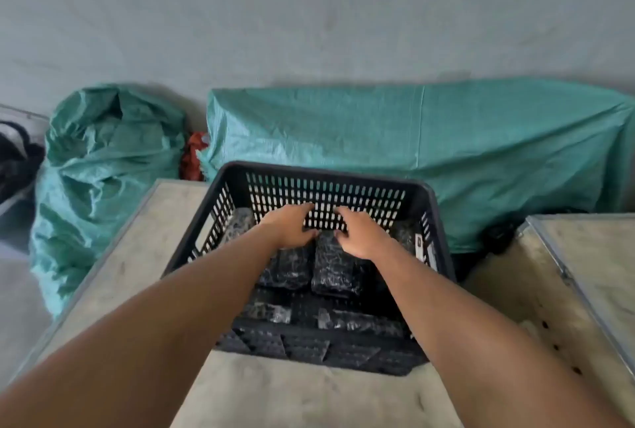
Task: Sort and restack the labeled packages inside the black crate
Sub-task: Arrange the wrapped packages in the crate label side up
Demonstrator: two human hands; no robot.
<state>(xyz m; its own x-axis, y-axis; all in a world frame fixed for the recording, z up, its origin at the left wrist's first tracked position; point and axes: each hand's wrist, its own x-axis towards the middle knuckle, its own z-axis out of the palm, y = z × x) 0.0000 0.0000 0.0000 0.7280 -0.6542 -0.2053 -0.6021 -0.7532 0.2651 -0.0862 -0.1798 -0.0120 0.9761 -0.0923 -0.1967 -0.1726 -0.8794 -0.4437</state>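
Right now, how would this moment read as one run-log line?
stage: sorting | left hand: on package by far wall | right hand: on upright package | black crate: on wooden table

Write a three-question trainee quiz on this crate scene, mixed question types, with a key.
1. True or false: both the left hand and the right hand reach inside the black crate.
2. Multiple choice: the packages in the crate look: A) white boxes, B) dark wrapped bundles, C) red tins.
3. Fill in: behind the crate lies a large ____ tarp.

Key: 1 true. 2 B. 3 green.
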